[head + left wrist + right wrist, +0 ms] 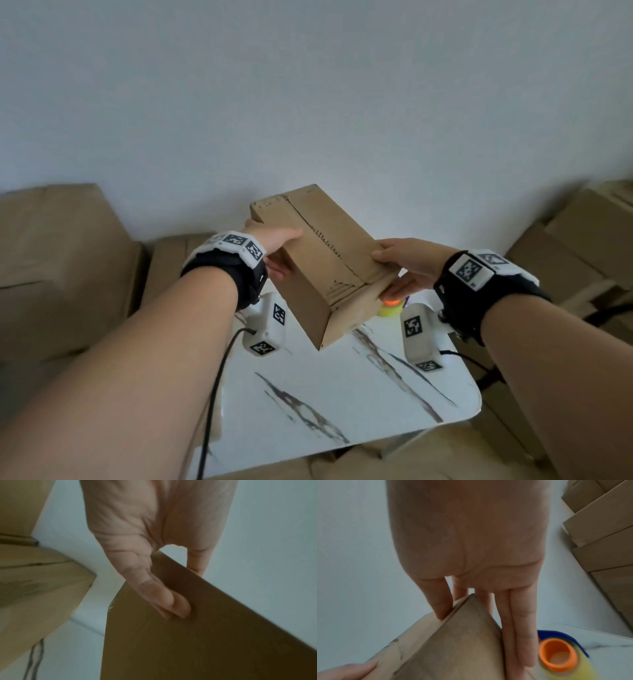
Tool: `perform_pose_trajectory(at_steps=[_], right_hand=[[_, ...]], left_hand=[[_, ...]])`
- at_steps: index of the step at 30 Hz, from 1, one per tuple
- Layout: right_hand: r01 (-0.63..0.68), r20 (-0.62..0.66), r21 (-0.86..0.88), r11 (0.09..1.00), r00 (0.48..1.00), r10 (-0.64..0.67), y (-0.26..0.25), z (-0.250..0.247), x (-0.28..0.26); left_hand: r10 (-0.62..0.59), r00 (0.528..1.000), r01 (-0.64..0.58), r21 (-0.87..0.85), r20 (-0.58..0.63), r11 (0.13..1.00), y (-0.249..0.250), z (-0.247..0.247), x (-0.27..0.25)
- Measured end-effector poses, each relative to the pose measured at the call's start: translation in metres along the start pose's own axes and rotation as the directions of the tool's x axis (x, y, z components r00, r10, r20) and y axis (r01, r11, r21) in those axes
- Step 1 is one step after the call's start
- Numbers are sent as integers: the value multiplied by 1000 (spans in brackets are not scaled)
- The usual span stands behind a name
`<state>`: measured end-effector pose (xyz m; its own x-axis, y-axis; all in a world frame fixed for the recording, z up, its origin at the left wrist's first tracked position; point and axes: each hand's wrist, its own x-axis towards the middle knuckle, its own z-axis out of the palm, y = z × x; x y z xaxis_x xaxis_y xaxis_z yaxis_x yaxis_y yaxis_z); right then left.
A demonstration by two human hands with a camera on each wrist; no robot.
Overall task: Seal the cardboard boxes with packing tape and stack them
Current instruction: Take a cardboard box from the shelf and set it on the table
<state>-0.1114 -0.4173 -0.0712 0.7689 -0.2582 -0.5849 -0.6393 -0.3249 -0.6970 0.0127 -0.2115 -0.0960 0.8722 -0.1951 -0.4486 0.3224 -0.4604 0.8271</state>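
Observation:
A small brown cardboard box point(318, 260) hangs tilted in the air above the table, its top flaps closed along a centre seam. My left hand point(277, 250) grips its far left side, thumb on top and fingers underneath. In the left wrist view the left hand point(154, 574) has its fingers point(171, 605) curled against the box point(188, 642). My right hand point(397, 270) holds the near right corner, thumb on top. The right wrist view shows the right hand point(471, 561) with its fingers point(518, 635) lying along the box point(453, 649). A tape dispenser point(556, 654) with orange core, yellow roll and blue frame lies below.
The white marble-patterned table point(342, 394) lies beneath the box, with the tape dispenser point(390, 305) at its far side. Large cardboard boxes stand stacked at the left point(58, 267) and right point(582, 246), and more lie below the near table edge point(411, 459). A white wall is behind.

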Motion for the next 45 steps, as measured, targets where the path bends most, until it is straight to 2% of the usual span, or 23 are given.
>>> perform_pose_trajectory(at_steps=[9, 14, 16, 17, 19, 22, 24, 27, 29, 31, 37, 45], right_hand=[[-105, 154, -138, 985, 980, 126, 72, 3, 52], [-67, 159, -263, 963, 981, 112, 95, 1, 66], [-44, 145, -294, 955, 985, 90, 101, 0, 68], [-43, 137, -294, 955, 987, 86, 103, 0, 70], [-82, 132, -262, 962, 984, 120, 106, 1, 74], [-210, 169, -186, 960, 955, 242, 107, 5, 76], [-215, 185, -176, 961, 951, 247, 106, 6, 80], [-169, 39, -125, 978, 984, 175, 103, 2, 89], [-99, -56, -154, 983, 994, 91, 103, -1, 95], [-61, -103, -156, 986, 994, 45, 103, -2, 98], [0, -106, -102, 995, 994, -11, 97, -2, 106], [-26, -112, -56, 998, 994, 19, 90, 5, 121]], left_hand=[[-200, 980, 200, -45, -6, 979, -73, 66, 13], [-287, 958, 287, -23, 10, 958, -96, 73, 20], [-302, 951, 307, 92, -66, 947, -94, 67, 30], [-281, 953, 301, 226, -117, 927, -90, 62, 34], [-151, 969, 225, 452, -193, 863, -79, 56, 40], [25, 989, 64, 568, -148, 820, -66, 60, 48], [86, 993, -17, 630, -79, 777, -62, 70, 52], [107, 987, 10, 717, -118, 697, -66, 76, 54], [73, 983, 74, 727, -169, 682, -69, 73, 51], [9, 988, 108, 721, -157, 684, -75, 68, 48], [-197, 964, 267, 677, -180, 686, -91, 55, 30], [-216, 960, 279, 654, -177, 704, -91, 51, 29]])
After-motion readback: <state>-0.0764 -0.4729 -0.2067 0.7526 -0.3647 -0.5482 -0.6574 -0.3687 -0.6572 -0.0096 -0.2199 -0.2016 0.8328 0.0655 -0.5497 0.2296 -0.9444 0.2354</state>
